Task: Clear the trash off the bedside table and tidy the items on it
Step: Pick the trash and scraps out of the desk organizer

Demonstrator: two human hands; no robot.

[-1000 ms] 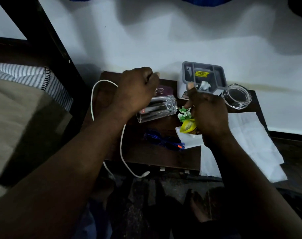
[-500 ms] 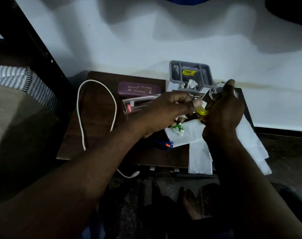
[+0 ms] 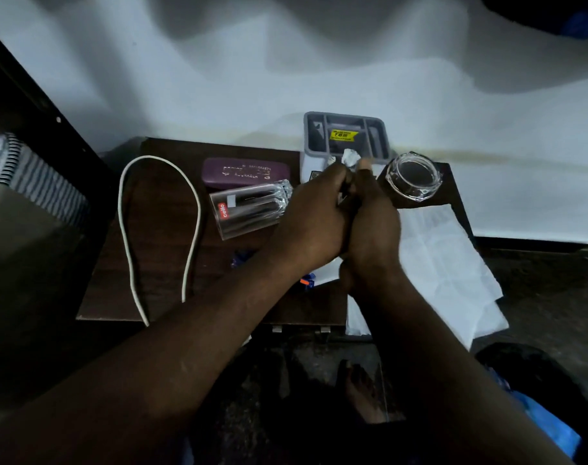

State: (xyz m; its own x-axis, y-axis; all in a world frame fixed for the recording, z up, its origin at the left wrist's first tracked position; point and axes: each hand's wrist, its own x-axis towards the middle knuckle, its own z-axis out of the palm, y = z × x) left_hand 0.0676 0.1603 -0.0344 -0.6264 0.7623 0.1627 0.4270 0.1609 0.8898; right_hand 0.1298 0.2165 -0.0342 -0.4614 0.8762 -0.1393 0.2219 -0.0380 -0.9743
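Bedside table [image 3: 161, 236], dark-brown wood, is standing against a white wall [image 3: 218, 78] & carrying a mixed lot. Counting: 1 thin white cable [image 3: 158, 157] is lying in a long loop on the table's left half. 1 purple hard-shell glasses case [image 3: 245, 172] is lying toward the back. 1 clear glass tumbler w/ a red label [image 3: 249, 211] is lying on its side just in front of that case. 1 grey plastic organiser tray [image 3: 307, 135] w/ several compartments & a yellow sticker is sitting at the back by the wall, w/ 1 crumpled whitish scrap [image 3: 348, 156] showing at its near edge. 1 round clear glass dish [image 3: 413, 176] is sitting at the back right corner. White paper sheets [image 3: 446, 256], count unclear, are overhanging the right front edge. 1 blue object w/ an orange spot [image 3: 307, 280] is peeking out under the left wrist, mostly hidden. 2 hands are working over the middle: L hand [image 3: 314, 223] & R hand [image 3: 373, 229] are pressing together side by side, fingers curling inward, R thumb pointing up toward the tray. Whatever is sitting between them is hidden, so can't tell if either is gripping anything.
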